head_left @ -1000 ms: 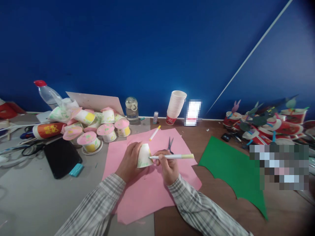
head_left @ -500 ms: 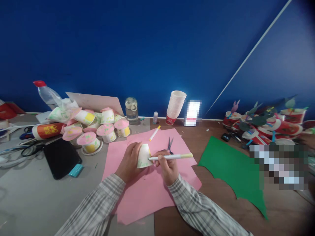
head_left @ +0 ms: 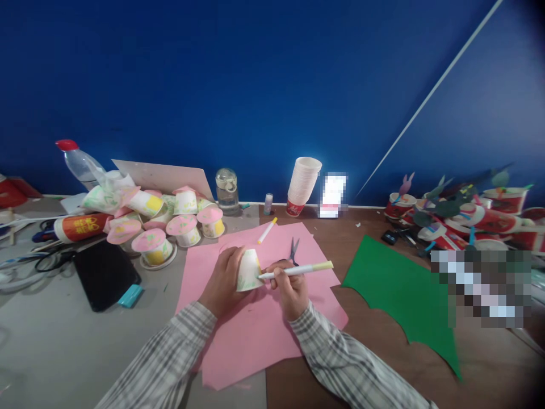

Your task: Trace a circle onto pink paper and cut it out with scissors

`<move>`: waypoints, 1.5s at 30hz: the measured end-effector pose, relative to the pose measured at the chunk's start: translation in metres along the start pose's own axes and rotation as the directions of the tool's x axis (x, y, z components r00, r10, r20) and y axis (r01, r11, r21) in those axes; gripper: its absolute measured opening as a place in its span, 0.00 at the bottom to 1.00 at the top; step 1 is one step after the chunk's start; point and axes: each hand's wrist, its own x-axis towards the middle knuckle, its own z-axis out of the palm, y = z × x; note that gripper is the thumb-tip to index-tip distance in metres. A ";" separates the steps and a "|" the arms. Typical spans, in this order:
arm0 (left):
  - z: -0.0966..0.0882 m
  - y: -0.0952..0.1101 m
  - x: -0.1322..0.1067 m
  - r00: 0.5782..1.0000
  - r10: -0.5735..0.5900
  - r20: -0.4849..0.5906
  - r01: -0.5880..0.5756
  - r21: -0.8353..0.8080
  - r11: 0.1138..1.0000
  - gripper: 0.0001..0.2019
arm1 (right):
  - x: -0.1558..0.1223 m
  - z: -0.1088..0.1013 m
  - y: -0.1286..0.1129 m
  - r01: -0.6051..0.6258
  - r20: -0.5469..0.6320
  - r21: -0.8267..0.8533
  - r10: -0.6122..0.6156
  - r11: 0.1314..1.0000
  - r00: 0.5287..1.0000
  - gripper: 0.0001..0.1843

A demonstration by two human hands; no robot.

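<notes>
My left hand (head_left: 226, 278) is closed around a white paper cup (head_left: 248, 271), upside down, with green grass-like strokes near its rim and some yellow at its right edge. A white marker with a yellowish end (head_left: 304, 269) is pinched in my right hand (head_left: 290, 289), its tip at the cup's right side. Both hands are over a sheet of pink paper (head_left: 251, 346). Just behind my right hand lie dark scissors (head_left: 293, 250), their handles partly hidden. Farther back on the paper rests a yellow-capped marker (head_left: 268, 230).
Decorated cups with pink paper tops (head_left: 183, 227) crowd the left, behind a black tablet-like slab (head_left: 106, 275). A glass jar (head_left: 227, 190) and a leaning cup stack (head_left: 304, 184) stand by the blue wall. Green paper (head_left: 404, 292) and red cups (head_left: 451, 230) are on the right.
The marker tip shifts very slightly against the cup, while both hands keep their hold. At the far right edge, a blurred shape by the red cups has moved away.
</notes>
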 end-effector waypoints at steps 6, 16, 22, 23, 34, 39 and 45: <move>-0.001 0.001 0.001 1.000 0.015 0.003 -0.015 0.000 1.000 0.40 | 0.002 0.002 -0.003 0.005 -0.029 0.024 -0.004 1.000 1.000 0.12; -0.002 0.002 0.001 1.000 0.001 -0.002 -0.001 0.006 1.000 0.40 | 0.003 0.003 -0.006 0.030 -0.036 -0.067 -0.033 0.997 0.999 0.13; -0.003 0.002 0.002 1.000 0.001 0.000 -0.001 -0.004 1.000 0.39 | 0.003 0.002 -0.004 0.027 -0.026 -0.032 -0.028 0.999 0.999 0.12; -0.003 0.003 0.002 1.000 0.001 0.003 -0.001 -0.005 1.000 0.39 | 0.003 0.002 -0.003 0.024 -0.031 -0.031 -0.025 0.999 0.999 0.12; -0.002 0.002 0.001 1.000 -0.013 0.009 0.013 0.007 1.000 0.41 | 0.002 0.001 0.001 0.000 -0.013 0.007 0.000 1.000 1.000 0.13; -0.002 0.002 0.001 1.000 -0.001 0.003 0.001 -0.003 1.000 0.39 | 0.002 -0.001 0.003 -0.032 0.003 0.002 0.032 0.999 0.999 0.12; -0.002 0.003 0.001 1.000 -0.001 0.004 0.001 -0.010 1.000 0.39 | 0.003 -0.002 0.000 -0.039 0.032 0.038 0.038 0.999 0.999 0.12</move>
